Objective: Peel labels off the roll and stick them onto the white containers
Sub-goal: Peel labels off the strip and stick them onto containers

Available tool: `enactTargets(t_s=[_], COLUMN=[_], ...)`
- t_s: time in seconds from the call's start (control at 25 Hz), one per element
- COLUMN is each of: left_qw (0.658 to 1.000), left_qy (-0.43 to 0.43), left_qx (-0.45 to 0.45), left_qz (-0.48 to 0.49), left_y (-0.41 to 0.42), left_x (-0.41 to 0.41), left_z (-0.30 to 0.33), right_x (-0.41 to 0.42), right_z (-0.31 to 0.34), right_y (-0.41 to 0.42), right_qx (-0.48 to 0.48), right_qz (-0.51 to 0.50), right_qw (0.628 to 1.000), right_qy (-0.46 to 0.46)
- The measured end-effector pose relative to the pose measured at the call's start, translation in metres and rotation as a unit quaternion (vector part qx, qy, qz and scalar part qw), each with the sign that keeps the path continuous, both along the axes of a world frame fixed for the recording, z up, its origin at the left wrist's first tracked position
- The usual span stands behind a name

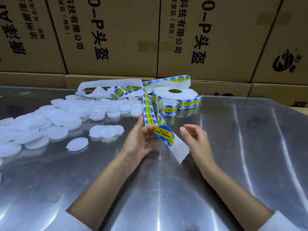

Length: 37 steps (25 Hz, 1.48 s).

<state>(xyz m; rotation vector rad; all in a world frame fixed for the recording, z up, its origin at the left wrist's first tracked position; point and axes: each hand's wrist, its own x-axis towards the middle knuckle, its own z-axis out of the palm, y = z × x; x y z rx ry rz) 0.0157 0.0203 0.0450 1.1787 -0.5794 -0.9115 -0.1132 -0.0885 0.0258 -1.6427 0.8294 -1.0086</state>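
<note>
My left hand point(139, 140) holds a round container with a blue and yellow "SOLDERING PASTE" label point(163, 132) on its face. The label strip point(148, 107) runs from the roll point(175, 94) down past my left fingers, and its bare backing end point(179, 151) hangs between my hands. My right hand point(195, 139) hovers just right of the label, fingers apart and holding nothing. A heap of unlabelled white containers point(55, 120) lies at the left of the table.
The metal table point(183, 189) is shiny and reflective. Stacked cardboard boxes point(116, 39) form a wall along the far edge. Used white backing tape point(103, 84) loops behind the heap. A small coil of labels point(169, 107) sits in front of the roll.
</note>
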Motion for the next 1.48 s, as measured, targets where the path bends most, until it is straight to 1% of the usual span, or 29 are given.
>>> enactTargets(t_s=[0.08, 0.12, 0.2, 0.24, 0.28, 0.32, 0.36, 0.4, 0.44, 0.48, 0.52, 0.56, 0.6, 0.64, 0.68, 0.76, 0.8, 0.88, 0.92, 0.96, 1.0, 1.04, 1.08, 1.12, 1.16, 1.2, 1.32, 1.48], left_qw=[0.999, 0.999, 0.998, 0.997, 0.988, 0.952, 0.87, 0.774, 0.707, 0.674, 0.664, 0.656, 0.646, 0.638, 0.641, 0.669, 0.67, 0.655, 0.668, 0.71, 0.791, 0.889, 0.963, 0.992, 0.999, 1.0, 0.998, 0.994], left_qy=[-0.003, -0.008, -0.021, -0.055, -0.143, -0.287, -0.45, -0.567, -0.616, -0.615, -0.593, -0.574, -0.576, -0.596, -0.616, -0.626, -0.632, -0.658, -0.654, -0.62, -0.539, -0.398, -0.228, -0.095, -0.021, 0.013, 0.043, 0.081], left_qx=[0.027, 0.038, 0.04, 0.044, 0.057, 0.091, 0.15, 0.213, 0.282, 0.354, 0.417, 0.46, 0.474, 0.457, 0.421, 0.354, 0.344, 0.324, 0.296, 0.256, 0.197, 0.124, 0.064, 0.031, 0.017, 0.012, -0.001, -0.015], left_qz=[-0.024, -0.034, -0.051, -0.038, 0.0, 0.059, 0.131, 0.184, 0.205, 0.203, 0.187, 0.169, 0.162, 0.17, 0.181, 0.189, 0.183, 0.183, 0.198, 0.212, 0.215, 0.192, 0.133, 0.072, 0.026, -0.005, -0.054, -0.072], left_y=[-0.001, -0.002, -0.002, -0.001, 0.0, 0.001, 0.004, 0.008, 0.012, 0.016, 0.02, 0.023, 0.024, 0.024, 0.023, 0.024, 0.024, 0.024, 0.024, 0.023, 0.022, 0.018, 0.015, 0.013, 0.011, 0.009, 0.004, 0.004], left_x=[0.0, 0.0, -0.002, -0.002, 0.003, 0.012, 0.024, 0.037, 0.051, 0.063, 0.072, 0.077, 0.08, 0.081, 0.08, 0.072, 0.066, 0.057, 0.051, 0.046, 0.041, 0.036, 0.027, 0.018, 0.01, 0.005, -0.009, -0.012], left_z=[-0.002, -0.003, -0.002, -0.003, -0.004, -0.008, -0.012, -0.017, -0.021, -0.024, -0.027, -0.029, -0.032, -0.034, -0.033, -0.026, -0.023, -0.018, -0.015, -0.012, -0.008, -0.004, 0.001, 0.004, 0.004, 0.003, -0.001, -0.003], right_x=[-0.003, -0.003, -0.003, -0.003, -0.003, -0.004, -0.004, -0.004, -0.004, -0.003, -0.002, -0.001, -0.001, -0.001, -0.002, -0.003, -0.003, -0.004, -0.005, -0.006, -0.007, -0.008, -0.009, -0.009, -0.009, -0.008, -0.009, -0.01], right_z=[-0.002, -0.002, -0.002, -0.001, -0.001, 0.0, 0.0, 0.0, -0.001, -0.002, -0.003, -0.004, -0.004, -0.005, -0.005, -0.004, -0.003, 0.0, 0.002, 0.005, 0.007, 0.009, 0.01, 0.011, 0.012, 0.012, 0.014, 0.014], right_y=[0.008, 0.011, 0.01, 0.009, 0.008, 0.007, 0.007, 0.008, 0.009, 0.01, 0.011, 0.012, 0.011, 0.011, 0.01, 0.009, 0.009, 0.009, 0.009, 0.008, 0.008, 0.007, 0.007, 0.007, 0.008, 0.009, 0.013, 0.015], right_qx=[-0.063, -0.074, -0.086, -0.091, -0.092, -0.088, -0.085, -0.083, -0.083, -0.084, -0.084, -0.083, -0.081, -0.078, -0.074, -0.062, -0.053, -0.042, -0.038, -0.031, -0.021, -0.008, 0.004, 0.013, 0.017, 0.023, 0.057, 0.074], right_qz=[0.048, 0.062, 0.056, 0.046, 0.038, 0.036, 0.039, 0.046, 0.055, 0.061, 0.064, 0.063, 0.062, 0.062, 0.063, 0.061, 0.06, 0.053, 0.05, 0.051, 0.058, 0.07, 0.085, 0.102, 0.119, 0.136, 0.176, 0.17], right_qw=[0.996, 0.994, 0.994, 0.994, 0.994, 0.995, 0.995, 0.995, 0.995, 0.994, 0.994, 0.994, 0.995, 0.995, 0.995, 0.996, 0.997, 0.998, 0.998, 0.998, 0.998, 0.996, 0.994, 0.992, 0.99, 0.987, 0.98, 0.982], right_qy=[0.028, 0.04, 0.048, 0.047, 0.046, 0.041, 0.037, 0.034, 0.031, 0.029, 0.028, 0.025, 0.022, 0.019, 0.018, 0.015, 0.01, -0.003, -0.012, -0.022, -0.034, -0.048, -0.063, -0.073, -0.077, -0.077, -0.073, -0.038])
